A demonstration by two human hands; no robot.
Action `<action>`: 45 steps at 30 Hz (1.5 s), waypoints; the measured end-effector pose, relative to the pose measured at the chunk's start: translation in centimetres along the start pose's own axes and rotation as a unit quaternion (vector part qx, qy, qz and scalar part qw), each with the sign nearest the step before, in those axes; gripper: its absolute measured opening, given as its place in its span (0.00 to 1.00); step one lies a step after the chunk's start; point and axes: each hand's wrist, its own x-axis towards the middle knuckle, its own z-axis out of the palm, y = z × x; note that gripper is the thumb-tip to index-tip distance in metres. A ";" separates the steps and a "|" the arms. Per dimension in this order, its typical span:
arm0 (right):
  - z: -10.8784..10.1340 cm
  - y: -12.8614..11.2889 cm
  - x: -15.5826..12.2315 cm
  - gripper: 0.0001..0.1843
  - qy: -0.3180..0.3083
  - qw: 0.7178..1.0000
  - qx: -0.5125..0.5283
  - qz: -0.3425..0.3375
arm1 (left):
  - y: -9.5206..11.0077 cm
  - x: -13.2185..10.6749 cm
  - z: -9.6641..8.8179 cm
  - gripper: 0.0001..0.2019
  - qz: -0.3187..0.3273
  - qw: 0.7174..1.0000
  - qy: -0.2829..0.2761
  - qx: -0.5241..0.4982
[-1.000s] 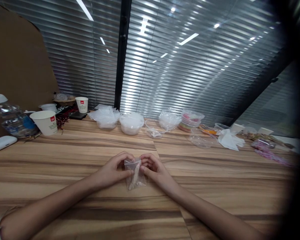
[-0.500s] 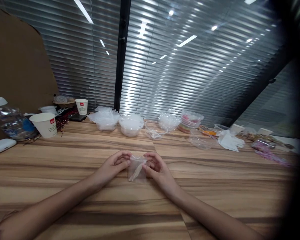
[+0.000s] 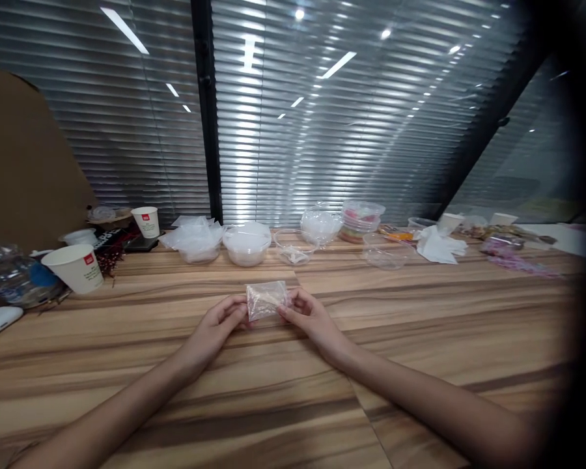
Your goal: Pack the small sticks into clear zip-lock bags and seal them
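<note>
A small clear plastic bag (image 3: 266, 300) is held up just above the wooden table, roughly at the middle of the view. Something pale shows through its film, but I cannot make out what it is. My left hand (image 3: 223, 318) pinches the bag's left edge between thumb and fingers. On the opposite side, my right hand (image 3: 306, 314) grips the right edge with its thumb in front. Behind the bag stands a round lidded plastic tub (image 3: 247, 245).
Along the back of the wooden table (image 3: 185, 417) stand a tub topped with plastic bags (image 3: 195, 240), clear bowls (image 3: 293, 247), stacked containers (image 3: 361, 220) and white gloves (image 3: 439, 245). Paper cups (image 3: 75, 268) and a plastic bottle (image 3: 14, 277) are at left. A slatted blind (image 3: 361, 117) rises behind.
The bag hung downward with both hands at its upper corners; now its body is turned upward and both hands hold its sides. The camera view has shifted a little.
</note>
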 end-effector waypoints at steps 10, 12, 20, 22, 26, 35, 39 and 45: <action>-0.2 -0.1 -0.1 0.12 -0.013 0.999 -0.032 -0.016 | 0.0 0.1 -0.1 0.09 0.006 0.999 -0.001 0.031; -0.2 0.0 -0.1 0.14 -0.019 0.999 -0.032 -0.010 | 0.1 0.1 -0.1 0.09 0.011 0.999 -0.003 0.034; -0.1 -0.1 -0.2 0.14 -0.042 0.997 -0.057 0.002 | -0.1 0.3 -0.1 0.09 0.009 1.000 0.011 0.008; -0.1 -0.2 -0.2 0.14 -0.049 0.997 -0.060 0.004 | -0.1 0.3 0.0 0.09 0.001 1.000 0.011 -0.010; -0.3 -0.1 -0.3 0.12 -0.053 0.996 -0.072 0.008 | 0.0 0.2 0.0 0.09 -0.004 1.000 0.007 -0.019; -0.4 0.4 -0.3 0.13 -0.067 0.994 -0.083 -0.003 | 0.3 -0.1 0.0 0.10 -0.001 1.000 0.007 0.005; -0.2 0.5 -0.4 0.15 -0.098 0.993 -0.068 -0.008 | 0.4 0.0 0.0 0.10 0.006 1.000 0.010 0.003; -0.1 0.4 -0.4 0.15 -0.089 0.993 -0.079 0.010 | 0.4 0.1 0.1 0.10 -0.007 0.999 0.027 -0.020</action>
